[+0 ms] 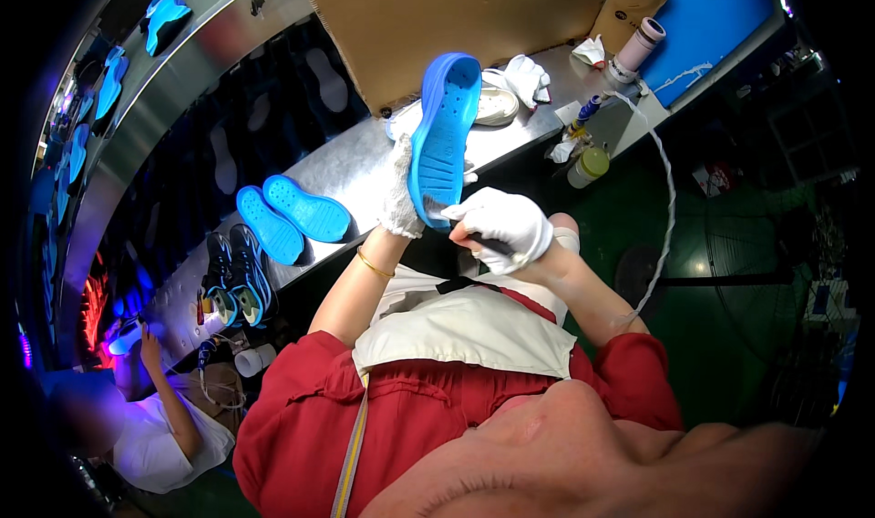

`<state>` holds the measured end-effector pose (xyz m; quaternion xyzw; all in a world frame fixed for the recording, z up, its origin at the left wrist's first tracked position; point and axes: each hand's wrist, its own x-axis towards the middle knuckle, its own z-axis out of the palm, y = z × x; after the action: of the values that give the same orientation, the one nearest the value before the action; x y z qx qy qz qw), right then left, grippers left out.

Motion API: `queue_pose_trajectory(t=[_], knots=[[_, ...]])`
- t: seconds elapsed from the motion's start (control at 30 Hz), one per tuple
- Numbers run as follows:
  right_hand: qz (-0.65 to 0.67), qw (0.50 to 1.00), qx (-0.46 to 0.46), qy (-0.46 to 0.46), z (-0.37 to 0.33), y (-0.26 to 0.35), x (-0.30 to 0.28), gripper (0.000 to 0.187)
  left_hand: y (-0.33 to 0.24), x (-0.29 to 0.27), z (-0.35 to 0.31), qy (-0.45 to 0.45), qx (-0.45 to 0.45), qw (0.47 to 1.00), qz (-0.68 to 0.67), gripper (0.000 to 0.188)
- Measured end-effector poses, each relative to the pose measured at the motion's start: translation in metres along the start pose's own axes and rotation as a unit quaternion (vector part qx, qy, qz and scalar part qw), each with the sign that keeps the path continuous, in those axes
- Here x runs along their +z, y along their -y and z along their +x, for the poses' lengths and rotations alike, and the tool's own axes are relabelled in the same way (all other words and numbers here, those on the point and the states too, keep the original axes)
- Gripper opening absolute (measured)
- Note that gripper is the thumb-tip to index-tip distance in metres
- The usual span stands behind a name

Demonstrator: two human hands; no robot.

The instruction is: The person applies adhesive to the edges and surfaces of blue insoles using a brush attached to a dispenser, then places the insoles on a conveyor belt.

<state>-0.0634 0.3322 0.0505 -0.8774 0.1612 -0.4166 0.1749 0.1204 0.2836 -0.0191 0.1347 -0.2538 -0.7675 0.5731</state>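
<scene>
A blue shoe sole (pixel 445 139), with a raised rim and small holes at its far end, is held up over the edge of the metal bench. My left hand (pixel 399 194), in a white knit glove, grips it by its left side, with fingertips showing past the right rim. In a white glove too, my right hand (pixel 510 226) is closed around the dark handle of a brush (pixel 434 210). The bristles touch the sole's near end, at the inner rim. Two more blue soles (pixel 308 210) lie side by side on the bench to the left.
Behind the held sole are a pale shoe (pixel 495 108), a white cloth (pixel 526 80) and a cardboard box (pixel 456 21). A pink bottle (pixel 638 51) and a yellow-green jar (pixel 590 165) stand right. Dark sneakers (pixel 244 281), a conveyor (pixel 137 126) with blue soles and a co-worker (pixel 169 427) are left.
</scene>
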Motion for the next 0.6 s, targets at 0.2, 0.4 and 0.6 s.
queue_pose_trajectory(t=[0.2, 0.4, 0.6], knots=[[0.279, 0.924, 0.198, -0.168, -0.002, -0.028, -0.031, 0.015, 0.002, 0.009, -0.016, 0.080, -0.012, 0.994, -0.068, 0.074], [0.574, 0.752, 0.141, -0.292, 0.006, -0.060, -0.029, 0.013, 0.013, 0.008, -0.018, 0.135, -0.071, 0.984, -0.091, 0.080], [0.729, 0.642, 0.121, -0.203, 0.046, -0.056, -0.007, 0.013, 0.024, 0.004, -0.024, 0.135, -0.123, 0.982, -0.056, 0.085]])
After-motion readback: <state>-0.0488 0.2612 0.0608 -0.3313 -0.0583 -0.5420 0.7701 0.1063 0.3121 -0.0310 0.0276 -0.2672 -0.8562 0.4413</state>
